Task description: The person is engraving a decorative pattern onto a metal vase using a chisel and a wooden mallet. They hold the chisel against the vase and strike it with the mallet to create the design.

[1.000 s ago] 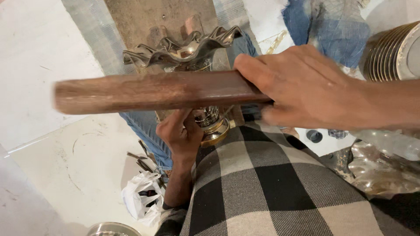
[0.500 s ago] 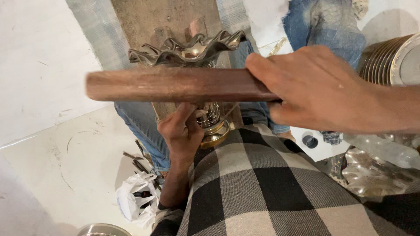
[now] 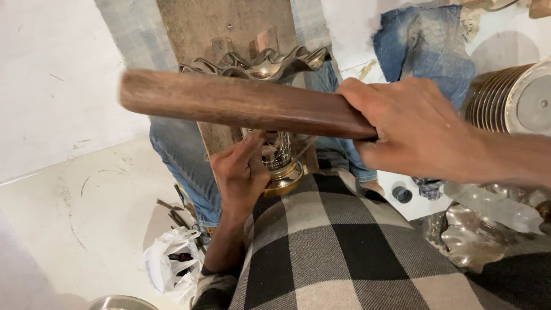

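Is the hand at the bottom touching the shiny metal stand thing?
Touching. In the head view, the left hand wraps its fingers around the stem of the wavy-topped brass stand, with no gap between them. The right hand holds the wooden stick above it.

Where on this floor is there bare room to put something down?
The pale floor at the left, between the white wall and the jeans leg, lies bare. It is crowded elsewhere: a white bag with small tools beside it, and stacked metal discs and crumpled plastic at the right. The right hand grips a wooden stick; the left hand holds the brass stand.
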`<state>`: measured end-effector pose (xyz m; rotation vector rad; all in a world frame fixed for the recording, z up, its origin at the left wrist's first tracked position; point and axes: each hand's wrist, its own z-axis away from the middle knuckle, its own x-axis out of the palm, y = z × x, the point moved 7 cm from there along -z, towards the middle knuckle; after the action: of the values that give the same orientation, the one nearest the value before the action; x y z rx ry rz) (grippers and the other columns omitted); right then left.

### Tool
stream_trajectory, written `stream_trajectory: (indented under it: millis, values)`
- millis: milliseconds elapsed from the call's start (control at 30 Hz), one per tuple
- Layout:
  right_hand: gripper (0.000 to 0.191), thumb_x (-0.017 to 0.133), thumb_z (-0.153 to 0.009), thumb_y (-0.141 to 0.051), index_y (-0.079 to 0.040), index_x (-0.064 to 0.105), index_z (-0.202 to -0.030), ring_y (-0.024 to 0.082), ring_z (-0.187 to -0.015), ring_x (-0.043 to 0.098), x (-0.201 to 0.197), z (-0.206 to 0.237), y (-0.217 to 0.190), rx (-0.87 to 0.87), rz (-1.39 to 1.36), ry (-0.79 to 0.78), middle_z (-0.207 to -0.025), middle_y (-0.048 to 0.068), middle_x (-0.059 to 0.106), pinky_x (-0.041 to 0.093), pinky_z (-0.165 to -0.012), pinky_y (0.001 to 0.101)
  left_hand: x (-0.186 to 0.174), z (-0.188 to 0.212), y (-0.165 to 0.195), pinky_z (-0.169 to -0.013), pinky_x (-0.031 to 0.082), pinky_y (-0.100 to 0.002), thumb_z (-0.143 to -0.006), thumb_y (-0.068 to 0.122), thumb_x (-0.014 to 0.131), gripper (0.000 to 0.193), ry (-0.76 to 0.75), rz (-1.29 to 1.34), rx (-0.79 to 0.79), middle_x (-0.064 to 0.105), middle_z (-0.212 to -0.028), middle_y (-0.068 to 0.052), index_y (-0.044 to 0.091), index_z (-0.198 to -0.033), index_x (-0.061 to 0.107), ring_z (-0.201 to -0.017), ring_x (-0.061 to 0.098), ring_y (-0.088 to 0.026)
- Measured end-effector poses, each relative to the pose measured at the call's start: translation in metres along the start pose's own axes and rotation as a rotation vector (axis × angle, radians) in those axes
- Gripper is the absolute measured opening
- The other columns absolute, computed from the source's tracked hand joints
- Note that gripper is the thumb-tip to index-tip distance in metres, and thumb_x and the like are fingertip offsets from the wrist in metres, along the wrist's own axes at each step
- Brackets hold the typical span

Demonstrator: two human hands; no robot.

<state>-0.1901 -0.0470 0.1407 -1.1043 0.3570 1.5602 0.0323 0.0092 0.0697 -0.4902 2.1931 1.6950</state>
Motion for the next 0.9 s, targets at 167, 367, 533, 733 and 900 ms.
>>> stream_trajectory:
  millis: [167,367,533,733,900]
  values:
    - [0.04,0.066,-0.075,-0.007,0.001,0.054,-0.112,0.017,-0.038,0.06,-0.005,0.003,-0.008,-0.122,-0.043,0.04,-0.067,0.012,0.065,0.045,-0.035,0.0322,0.0,-0.001,-0.001,-0.073,0.061,-0.033,-0.083,-0.011,0.066,0.04,-0.014,-0.017,-0.012,0.078,-0.099,-0.015,0.006,-0.118,0.073,-0.084,0.08,-0.023]
    - [0.032,0.07,-0.075,-0.006,-0.003,0.056,-0.105,0.019,-0.037,0.06,0.005,-0.007,-0.003,-0.023,-0.153,-0.024,-0.064,0.01,0.064,0.046,-0.036,0.0323,-0.002,0.001,-0.002,-0.079,0.061,-0.035,-0.072,-0.011,0.062,0.052,-0.057,-0.001,-0.024,0.077,-0.099,-0.017,0.003,-0.121,0.071,-0.088,0.079,-0.026]
    - [0.041,0.068,-0.072,-0.002,0.002,0.059,-0.112,0.014,-0.039,0.063,-0.006,0.0,-0.004,-0.165,-0.298,0.128,-0.063,0.008,0.067,0.047,-0.037,0.0285,0.003,0.002,-0.005,-0.078,0.065,-0.03,-0.089,-0.011,0.066,0.044,-0.039,0.019,0.0,0.077,-0.116,-0.017,0.008,-0.128,0.071,-0.092,0.081,-0.021]
    - [0.04,0.072,-0.071,-0.002,0.001,0.06,-0.109,0.018,-0.037,0.06,-0.015,0.001,-0.001,-0.141,-0.194,0.169,-0.058,0.01,0.064,0.045,-0.034,0.0332,0.005,0.0,-0.004,-0.072,0.065,-0.028,-0.08,-0.01,0.063,0.052,-0.061,0.064,0.03,0.077,-0.115,-0.018,0.007,-0.129,0.068,-0.094,0.081,-0.022]
    - [0.038,0.074,-0.069,-0.007,-0.002,0.058,-0.103,0.021,-0.037,0.058,-0.003,-0.002,-0.004,-0.094,0.058,0.03,-0.057,0.012,0.065,0.046,-0.036,0.0358,0.002,-0.001,-0.001,-0.073,0.061,-0.033,-0.076,-0.012,0.061,0.053,-0.067,-0.017,0.012,0.078,-0.099,-0.013,0.008,-0.124,0.071,-0.082,0.079,-0.022]
